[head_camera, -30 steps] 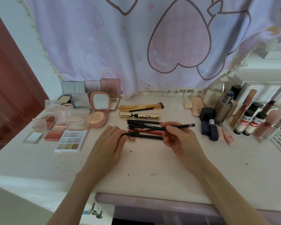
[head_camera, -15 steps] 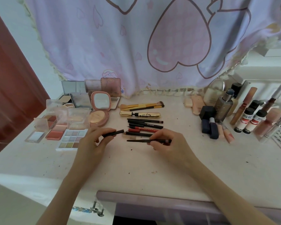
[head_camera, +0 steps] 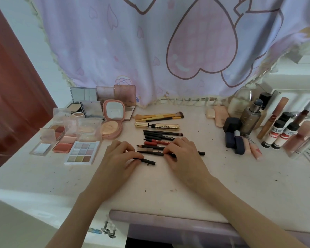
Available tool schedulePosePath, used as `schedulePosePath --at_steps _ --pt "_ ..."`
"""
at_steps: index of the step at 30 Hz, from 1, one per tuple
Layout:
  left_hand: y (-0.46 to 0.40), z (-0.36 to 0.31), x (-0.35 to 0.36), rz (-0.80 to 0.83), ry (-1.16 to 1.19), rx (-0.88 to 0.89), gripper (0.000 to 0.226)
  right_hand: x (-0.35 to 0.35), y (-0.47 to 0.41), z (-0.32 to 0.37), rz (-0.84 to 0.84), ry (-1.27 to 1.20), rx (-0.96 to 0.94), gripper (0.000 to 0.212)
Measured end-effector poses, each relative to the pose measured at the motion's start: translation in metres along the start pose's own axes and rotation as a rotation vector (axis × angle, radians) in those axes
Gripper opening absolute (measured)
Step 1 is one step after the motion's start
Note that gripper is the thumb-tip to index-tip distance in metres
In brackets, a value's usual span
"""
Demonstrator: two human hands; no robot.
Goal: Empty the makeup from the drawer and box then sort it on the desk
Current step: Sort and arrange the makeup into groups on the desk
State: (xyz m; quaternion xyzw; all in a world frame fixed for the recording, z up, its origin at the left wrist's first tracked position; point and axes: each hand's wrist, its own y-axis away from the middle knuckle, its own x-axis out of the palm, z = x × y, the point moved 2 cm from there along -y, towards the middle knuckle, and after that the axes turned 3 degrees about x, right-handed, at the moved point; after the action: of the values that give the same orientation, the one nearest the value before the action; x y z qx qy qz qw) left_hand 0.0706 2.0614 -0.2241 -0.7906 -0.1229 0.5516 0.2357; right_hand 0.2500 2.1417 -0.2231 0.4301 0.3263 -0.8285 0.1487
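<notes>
Short black pencil cap (head_camera: pixel 147 161) down on the pale worktop (head_camera: pixel 240 185), pinched at its near-left end by the left hand (head_camera: pixel 118 158), fingers curled over it. Just right of that grip, long thin black eyeliner pencil (head_camera: pixel 170 154) lying flat, pinned under the curled fingertips of the right hand (head_camera: pixel 184 154), far tip poking out past the knuckles. Looks like the capping or lining-up bit of the sort, guessing from the pose.

Tips for doing it clean:
- Keep the pencil low and parallel to the row of dark and red liner pencils (head_camera: pixel 159 138) right behind both grips, so no knocking them crooked.
- If capping, hold close to the open end with both hands and push straight along the axis, no bending; thin stuff like this probably rolls or snaps easily.
- Set it down flush at the near edge of the row, then let go gently.

Further back from the grips: gold mascara tube (head_camera: pixel 157 125), yellow-handled brushes (head_camera: pixel 159 116). Off left, pastel nine-pan eyeshadow palette (head_camera: pixel 81 153) plus open compacts; off right, navy lipstick tubes (head_camera: pixel 234 143) and bottles. Worth keeping elbows in.
</notes>
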Motion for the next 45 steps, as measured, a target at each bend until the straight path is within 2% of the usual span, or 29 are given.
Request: schedulePosePath --at_steps 3,7,12,20,25,30,34,37,41,45 --pt "-0.005 -0.003 0.004 0.02 -0.004 0.02 0.028 0.001 0.0 -0.001 -0.01 -0.008 -0.001 0.006" --pt "-0.012 -0.005 0.008 -0.015 -0.025 -0.037 0.006 0.001 -0.001 -0.004 -0.039 -0.022 -0.008 0.007" --pt "-0.016 -0.003 0.012 -0.022 -0.029 -0.033 0.006 0.002 0.001 -0.006 -0.07 -0.009 -0.029 0.008" --pt "-0.011 -0.003 0.014 -0.025 -0.09 -0.072 0.027 -0.014 -0.011 -0.006 -0.162 -0.003 -0.012 0.016" --pt "-0.007 -0.007 0.015 0.043 -0.107 -0.104 0.042 -0.025 -0.054 -0.021 0.008 0.042 0.049 0.022" --pt "-0.018 -0.005 0.008 -0.123 0.024 -0.188 0.036 -0.021 -0.105 -0.048 0.236 0.246 0.091 0.034" --pt "-0.051 -0.004 0.003 -0.185 0.019 -0.141 0.033 -0.005 -0.131 -0.05 0.455 0.392 0.029 0.045" --pt "-0.073 -0.002 0.004 -0.178 -0.009 -0.135 0.034 0.005 -0.146 -0.049 0.525 0.414 -0.003 0.042" --pt "-0.089 0.008 0.008 -0.138 -0.06 -0.132 0.034 0.009 -0.16 -0.045 0.506 0.522 -0.105 0.033" --pt "-0.101 0.017 0.012 -0.1 -0.082 -0.154 0.035 0.007 -0.167 -0.045 0.617 0.558 -0.09 0.024"
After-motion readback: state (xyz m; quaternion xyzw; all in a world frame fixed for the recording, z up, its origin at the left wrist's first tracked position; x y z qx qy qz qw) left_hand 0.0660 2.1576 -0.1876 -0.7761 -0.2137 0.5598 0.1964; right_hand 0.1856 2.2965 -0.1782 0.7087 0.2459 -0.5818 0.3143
